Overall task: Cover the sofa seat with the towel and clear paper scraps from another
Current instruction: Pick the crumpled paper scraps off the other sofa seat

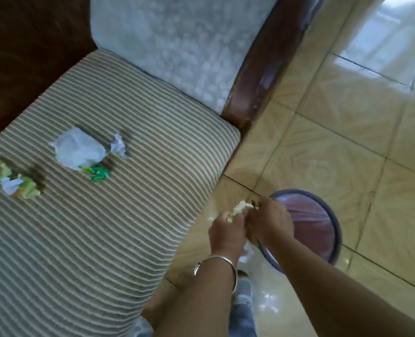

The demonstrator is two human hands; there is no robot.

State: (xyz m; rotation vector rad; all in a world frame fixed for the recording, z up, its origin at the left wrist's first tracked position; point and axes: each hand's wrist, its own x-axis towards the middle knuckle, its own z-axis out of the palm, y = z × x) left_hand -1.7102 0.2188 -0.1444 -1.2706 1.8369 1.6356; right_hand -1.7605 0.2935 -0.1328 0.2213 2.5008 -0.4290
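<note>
A striped brown and white sofa seat point(128, 215) fills the left of the head view. On it lie crumpled paper scraps: a white and blue wad point(80, 152) with a green piece point(97, 173) beside it, and a green and white cluster point(14, 181) at the far left. My left hand point(226, 232), with a silver bangle on the wrist, and my right hand point(269, 222) are together to the right of the seat, both closed on a pale yellow crumpled paper point(240, 207). They hover at the left rim of a round bin point(333, 224).
The bin has a dark blue rim and a pink liner and stands on glossy beige floor tiles point(347, 142). A pale blue patterned backrest point(177, 45) and a dark wooden armrest point(262, 69) border the seat. My legs in jeans point(243, 312) show below.
</note>
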